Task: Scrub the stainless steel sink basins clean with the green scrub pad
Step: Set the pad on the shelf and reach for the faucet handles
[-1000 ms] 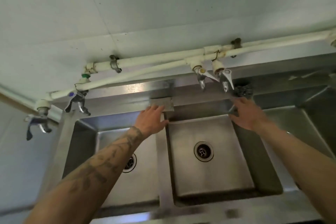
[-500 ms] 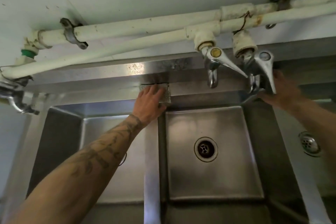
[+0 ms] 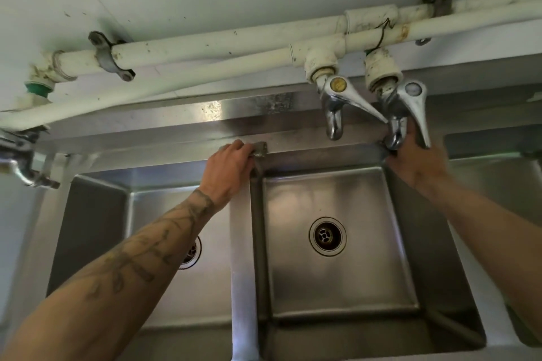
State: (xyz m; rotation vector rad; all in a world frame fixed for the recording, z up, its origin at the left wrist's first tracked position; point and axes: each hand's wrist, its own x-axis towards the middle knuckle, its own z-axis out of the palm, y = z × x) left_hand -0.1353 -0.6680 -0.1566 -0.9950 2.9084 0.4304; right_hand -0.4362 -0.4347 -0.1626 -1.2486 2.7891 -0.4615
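Note:
My left hand (image 3: 231,165) reaches to the sink's back ledge, above the divider between two basins. Its fingers curl over a flat grey-green scrub pad (image 3: 260,148), of which only the right end shows. My right hand (image 3: 412,161) is at the same ledge, at the back right corner of the middle basin (image 3: 352,287). Its fingers are hidden behind the right tap (image 3: 409,114), with a bit of something dark at its left edge. My forearm crosses the left basin (image 3: 96,228). All the steel basins look dry.
A second tap (image 3: 333,114) hangs over the middle basin, whose drain (image 3: 327,236) is open. White pipes (image 3: 205,47) run along the wall above. Another tap (image 3: 23,167) juts out at far left. A third basin (image 3: 492,182) lies to the right.
The view has moved closer to the sink wall. My left hand went from lying flat on the pad to curling over it. My right hand slid behind the right tap.

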